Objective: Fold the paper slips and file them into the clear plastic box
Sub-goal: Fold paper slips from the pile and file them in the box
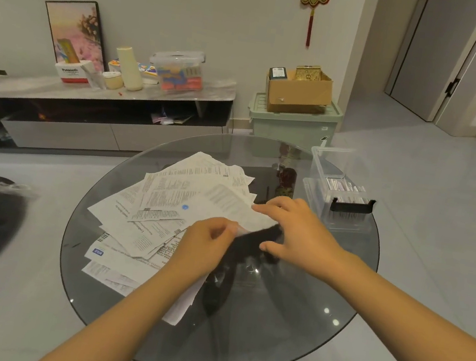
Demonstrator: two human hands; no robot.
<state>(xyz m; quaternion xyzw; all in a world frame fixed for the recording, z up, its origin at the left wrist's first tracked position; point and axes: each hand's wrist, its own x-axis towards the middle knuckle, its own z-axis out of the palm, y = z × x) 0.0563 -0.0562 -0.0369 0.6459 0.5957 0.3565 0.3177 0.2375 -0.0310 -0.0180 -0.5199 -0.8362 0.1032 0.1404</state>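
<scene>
Head view: round glass table [287, 323], dark-tinted, on a pale tiled floor. A loose pile of slips [164, 201], printed and overlapping, covers the table's left half.

Left hand [207, 246] sits at the pile's near right edge, fingers curled, thumb and forefinger pinching the lower corner of the top slip [227, 206]. Right hand [293, 230] lies over the same slip's right edge; its fingers are stretched out fairly straight and pressing on the paper, thumb spread apart below. Whether it grips the edge, cannot tell. The slip's lower right part is blurred dark between the two hands.

Clear box [338, 187] stands at the table's right rim, well apart from the pile, just beyond the right hand. Folded slips stand on edge inside it; a black clip or handle shows on its near wall.

Behind: low cabinet [99, 95] with clutter, green bin [292, 124] carrying a carton [299, 93].
</scene>
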